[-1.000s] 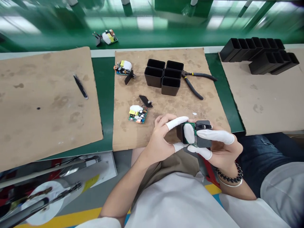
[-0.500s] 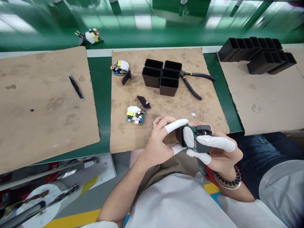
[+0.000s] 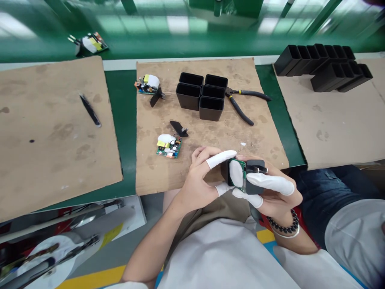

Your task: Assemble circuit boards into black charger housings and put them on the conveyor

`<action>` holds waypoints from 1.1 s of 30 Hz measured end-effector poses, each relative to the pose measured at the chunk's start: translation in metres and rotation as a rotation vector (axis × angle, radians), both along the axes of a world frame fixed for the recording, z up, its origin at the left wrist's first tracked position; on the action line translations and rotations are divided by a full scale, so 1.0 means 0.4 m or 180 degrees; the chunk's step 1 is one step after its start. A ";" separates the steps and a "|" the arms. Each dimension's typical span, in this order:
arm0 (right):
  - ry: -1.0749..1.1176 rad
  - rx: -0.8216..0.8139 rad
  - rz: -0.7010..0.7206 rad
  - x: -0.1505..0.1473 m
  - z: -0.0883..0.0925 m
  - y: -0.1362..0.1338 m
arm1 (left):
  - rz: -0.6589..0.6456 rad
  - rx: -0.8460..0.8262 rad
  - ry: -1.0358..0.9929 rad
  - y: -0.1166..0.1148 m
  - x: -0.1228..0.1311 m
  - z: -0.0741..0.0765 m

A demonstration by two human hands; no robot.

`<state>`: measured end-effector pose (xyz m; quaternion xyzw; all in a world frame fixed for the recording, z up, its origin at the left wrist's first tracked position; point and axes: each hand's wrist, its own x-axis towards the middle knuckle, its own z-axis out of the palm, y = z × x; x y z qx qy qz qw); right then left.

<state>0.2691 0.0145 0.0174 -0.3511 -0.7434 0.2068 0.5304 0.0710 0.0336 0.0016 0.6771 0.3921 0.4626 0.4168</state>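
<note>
My left hand [image 3: 200, 180], with white finger covers, grips a black case whose open end faces right. My right hand [image 3: 275, 188] holds a green circuit board [image 3: 244, 165] with a white blob and a black end cap [image 3: 255, 186] with metal prongs. The board's left part sits at the case opening; how deep it goes is hidden. On the cardboard lie two more boards, one near my left hand [image 3: 169, 147] and one further back [image 3: 148, 84], each beside a black cap. Several black cases [image 3: 211, 109] stand upright behind my hands.
Pliers with black handles [image 3: 242, 110] lie right of the cases. Tweezers [image 3: 90, 110] rest on the left cardboard [image 3: 60, 160]. Another board [image 3: 93, 43] is at the back left. More black cases [image 3: 327, 78] stand at the right, and a seated person [image 3: 355, 228] is beside me.
The whole view has shifted slightly, so the table items appear a little further left. My hands keep the same hold, with the board and case in nearly the same relation.
</note>
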 end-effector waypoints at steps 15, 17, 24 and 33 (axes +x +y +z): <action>-0.0249 -0.0099 0.0058 0.002 0.025 0.029 | -0.0082 -0.0324 0.0041 0.023 -0.004 0.003; -0.0465 -0.0276 -0.0023 0.005 0.048 0.034 | -0.0016 -0.0360 0.0156 0.022 0.001 0.005; -0.1005 -0.0546 -0.0558 0.044 0.028 0.028 | -0.0501 -0.0205 0.1013 0.080 -0.050 0.081; 0.0352 -0.0833 -0.0389 0.023 -0.116 0.040 | 0.2909 -0.0449 0.2290 0.591 -0.649 0.210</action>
